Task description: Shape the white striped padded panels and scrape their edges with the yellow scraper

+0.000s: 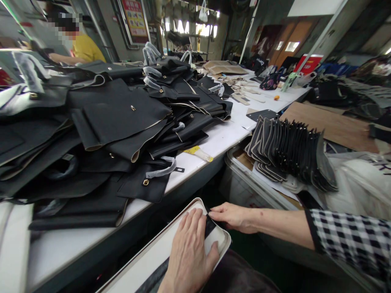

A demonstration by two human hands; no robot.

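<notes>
My left hand (pixel 190 248) lies flat with its fingers stretched out across a long white bag-like piece (pixel 146 256) with a raised, rounded rim, tilted over my lap. At the far right edge of this piece, my right hand (pixel 233 217) is closed in a pinch on the end of a black strip (pixel 210 226). The strip crosses the white surface just beyond my left fingers. Its pinched end is partly hidden by my right fingertips. A dark band (pixel 155 276) runs along the near part of the white piece, partly under my left wrist.
Black leather bag panels (pixel 119 114) with wrapped handles are heaped on the white table (pixel 226 138). To the right, a stack of dark flaps (pixel 293 150) stands on a lower surface beside a brown board (pixel 330 122). A person in a yellow top (pixel 87 47) is at the far left.
</notes>
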